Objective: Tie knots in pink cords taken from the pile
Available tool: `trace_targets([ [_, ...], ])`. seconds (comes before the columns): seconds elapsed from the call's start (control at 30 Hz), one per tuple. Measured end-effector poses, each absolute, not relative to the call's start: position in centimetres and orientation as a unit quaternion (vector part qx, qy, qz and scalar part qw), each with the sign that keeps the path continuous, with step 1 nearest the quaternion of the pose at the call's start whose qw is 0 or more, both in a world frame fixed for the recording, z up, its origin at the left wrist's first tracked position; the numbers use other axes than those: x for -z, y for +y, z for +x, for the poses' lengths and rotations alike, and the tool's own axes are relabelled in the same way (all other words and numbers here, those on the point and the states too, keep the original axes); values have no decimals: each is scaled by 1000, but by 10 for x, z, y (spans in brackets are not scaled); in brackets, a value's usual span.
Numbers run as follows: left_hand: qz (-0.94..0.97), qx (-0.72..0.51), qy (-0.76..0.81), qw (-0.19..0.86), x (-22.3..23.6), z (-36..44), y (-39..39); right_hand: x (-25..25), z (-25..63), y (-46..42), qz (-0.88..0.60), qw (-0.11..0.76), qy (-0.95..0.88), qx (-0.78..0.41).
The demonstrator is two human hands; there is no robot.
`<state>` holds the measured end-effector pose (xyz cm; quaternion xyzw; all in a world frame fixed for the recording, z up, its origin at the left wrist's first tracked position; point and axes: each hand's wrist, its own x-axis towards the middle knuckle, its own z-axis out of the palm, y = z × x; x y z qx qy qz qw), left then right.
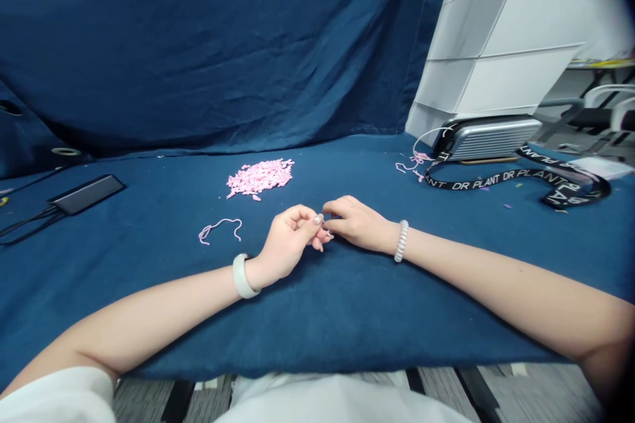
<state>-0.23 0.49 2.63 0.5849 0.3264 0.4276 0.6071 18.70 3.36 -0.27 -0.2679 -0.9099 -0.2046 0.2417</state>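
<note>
My left hand (296,234) and my right hand (354,221) meet over the middle of the blue cloth. The fingers of each are pinched together, fingertip to fingertip. Whatever lies between them is too small and too covered to name. Beyond my left hand is a heap of small pink pieces (260,177), spread loosely on the cloth. A length of pink string (219,228) lies curled to the left of my left hand, apart from it.
A dark flat device (88,194) with cables lies at the left. Toward the right are a black lettered lanyard (496,179), a ribbed silver case (489,140) and more pink string (419,158). A blue curtain (223,46) hangs behind the blue table cloth (317,317).
</note>
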Motion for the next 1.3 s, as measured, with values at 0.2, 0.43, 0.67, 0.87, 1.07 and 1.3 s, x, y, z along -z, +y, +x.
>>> trace_targets([
  [0.2,535,-401,368,646,-15,0,12,2,186,31,-302,243,-915,109],
  [0.43,540,-382,371,652,-13,0,15,0,188,33,-320,277,-906,-29],
  [0.67,540,-385,365,654,-9,0,18,-1,189,31,-339,322,-878,-97],
  [0.87,535,-382,369,657,-8,0,19,-5,189,29,-384,379,-830,-140],
  [1.07,508,-399,378,664,-7,-1,21,-10,177,19,-417,401,-790,-202],
  [1.3,530,-382,383,653,-11,-1,19,-14,161,10,-433,474,-673,-367],
])
